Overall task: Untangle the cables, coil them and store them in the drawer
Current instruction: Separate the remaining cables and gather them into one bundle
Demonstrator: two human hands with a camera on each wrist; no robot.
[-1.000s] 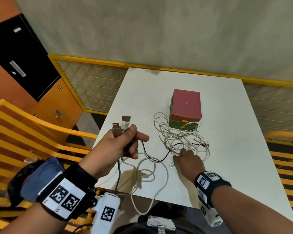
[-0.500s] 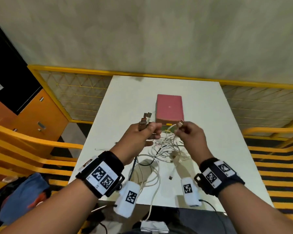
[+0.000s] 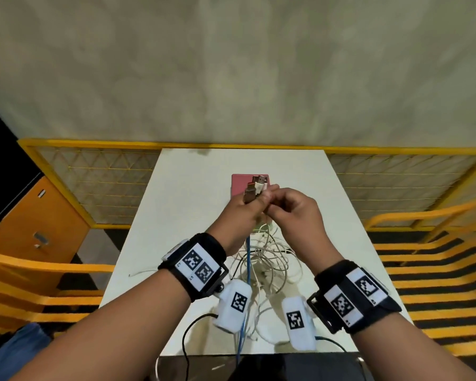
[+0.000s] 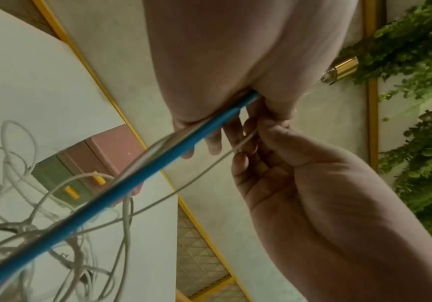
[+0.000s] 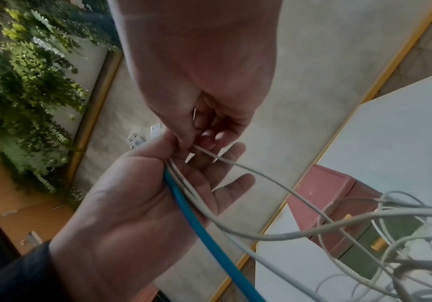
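My left hand is raised above the white table and grips a bundle of cable plugs pointing upward. A blue cable and white cables hang from it to the tangle of white cables on the table. My right hand touches the left and pinches a thin white cable just below its end. In the right wrist view the blue cable crosses the left palm. The pink and green drawer box stands behind the hands, its drawers closed.
A yellow mesh railing runs round the table's far and left sides. Orange cabinets stand at the left. Yellow slatted benches flank the table. Black and blue leads hang over the near edge.
My right hand left the tangle on the table, lifted a white cable end and brought it to the left hand. Both hands rose toward the drawer box.
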